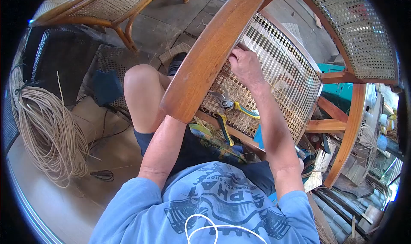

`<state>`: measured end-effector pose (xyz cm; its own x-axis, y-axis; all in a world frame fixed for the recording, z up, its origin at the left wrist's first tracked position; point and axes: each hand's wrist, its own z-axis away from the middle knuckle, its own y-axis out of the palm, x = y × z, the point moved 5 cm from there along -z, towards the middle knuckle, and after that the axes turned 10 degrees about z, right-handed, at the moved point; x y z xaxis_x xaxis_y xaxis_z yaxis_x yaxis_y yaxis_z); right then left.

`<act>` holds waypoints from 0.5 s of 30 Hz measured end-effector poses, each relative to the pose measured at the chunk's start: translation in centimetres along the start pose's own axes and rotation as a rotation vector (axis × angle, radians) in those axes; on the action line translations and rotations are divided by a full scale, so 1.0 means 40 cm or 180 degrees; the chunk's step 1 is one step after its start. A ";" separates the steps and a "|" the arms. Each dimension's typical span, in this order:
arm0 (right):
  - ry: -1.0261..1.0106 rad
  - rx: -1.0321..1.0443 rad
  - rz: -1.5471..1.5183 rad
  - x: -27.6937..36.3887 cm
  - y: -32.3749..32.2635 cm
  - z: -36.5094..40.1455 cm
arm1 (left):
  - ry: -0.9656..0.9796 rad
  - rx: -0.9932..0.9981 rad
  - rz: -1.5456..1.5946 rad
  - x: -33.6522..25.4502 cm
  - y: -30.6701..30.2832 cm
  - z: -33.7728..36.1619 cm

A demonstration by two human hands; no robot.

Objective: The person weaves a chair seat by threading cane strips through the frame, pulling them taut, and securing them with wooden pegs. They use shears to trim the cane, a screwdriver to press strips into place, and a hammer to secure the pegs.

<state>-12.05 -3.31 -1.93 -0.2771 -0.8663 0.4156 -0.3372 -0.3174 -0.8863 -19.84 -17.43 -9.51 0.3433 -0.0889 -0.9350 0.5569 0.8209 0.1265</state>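
A wooden chair with a half-woven cane seat (280, 58) stands before me. Pale strands run lengthwise across the seat, and its near part carries a denser crossed weave. My right hand (246, 66) is over the seat beside the broad wooden armrest (214, 51). Its fingers are curled closed; what they hold is too small or hidden to name. My left forearm (165, 143) passes beneath the armrest, which hides the left hand. Cutters with yellow handles (227, 103) lie on the woven cane near my right forearm.
A large coil of cane (51, 133) hangs at the left. Behind it all stands a rattan chair (115, 8) at the upper left. The wooden chair's cane back (359, 30) rises at the upper right. Wood scraps and containers (383, 120) crowd the right side.
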 end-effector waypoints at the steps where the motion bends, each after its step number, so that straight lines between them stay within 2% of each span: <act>1: -0.0078 0.0127 0.0137 0.005 0.004 -0.004 | 0.0020 -0.0019 -0.0115 0.006 0.001 -0.007; 3: -0.0153 0.0256 0.0262 0.004 0.011 -0.009 | 0.0032 -0.0040 -0.0241 0.010 -0.003 -0.007; 5: -0.0170 0.0658 0.0155 -0.017 0.014 -0.021 | -0.0023 0.0009 -0.0402 -0.001 0.002 -0.009; 9: -0.0199 0.0636 -0.0111 0.002 -0.028 -0.014 | -0.0029 -0.0115 -0.0165 0.022 -0.001 -0.010; 11: -0.0116 0.0552 -0.0156 0.012 -0.033 -0.003 | 0.0437 -0.0109 -0.0088 0.037 -0.003 -0.018; 13: -0.0050 0.0485 -0.0195 0.017 -0.024 0.001 | 0.0360 -0.0037 -0.0187 -0.014 0.002 0.006; 15: -0.0254 0.0079 -0.0043 0.013 -0.009 0.003 | 0.0297 0.0029 -0.0272 -0.029 0.017 0.012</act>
<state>-11.96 -3.71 -1.40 -0.1997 -0.8896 0.4108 -0.3178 -0.3378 -0.8859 -19.49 -17.05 -8.19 0.2228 -0.1050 -0.9692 0.5881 0.8073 0.0477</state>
